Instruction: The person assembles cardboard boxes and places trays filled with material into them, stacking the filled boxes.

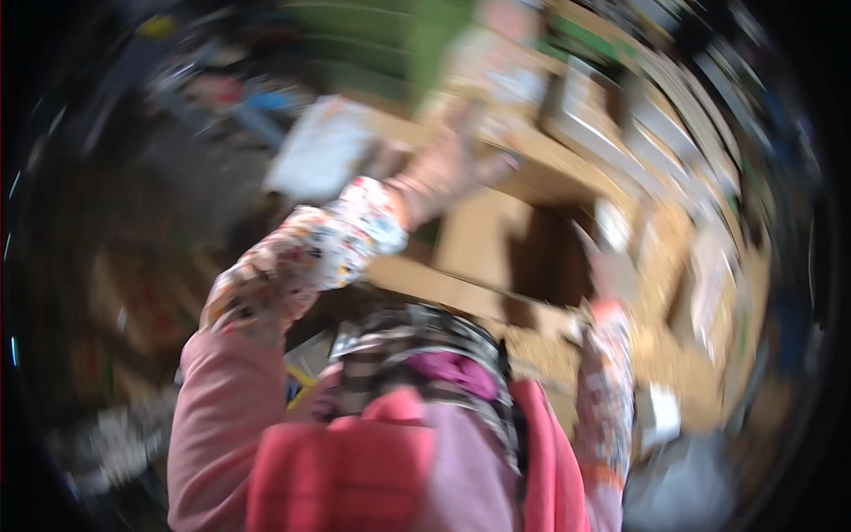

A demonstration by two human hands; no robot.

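Motion blur smears much of the view. An open cardboard box stands in front of my body, its dark inside partly showing. My left hand is over the box's far left side, fingers stretched out and thumb apart, with nothing seen in it. At the box's right side is my right hand, one finger pointing away from the others. Whether it touches the box wall is too blurred to tell. Beyond my left hand lies a clear plastic-wrapped bundle, its contents unclear.
A pale bluish-white package lies left of the box. Several white boxes stand at the far right on a cardboard-coloured surface. Something green is at the back. A grey plastic bag sits at the lower right.
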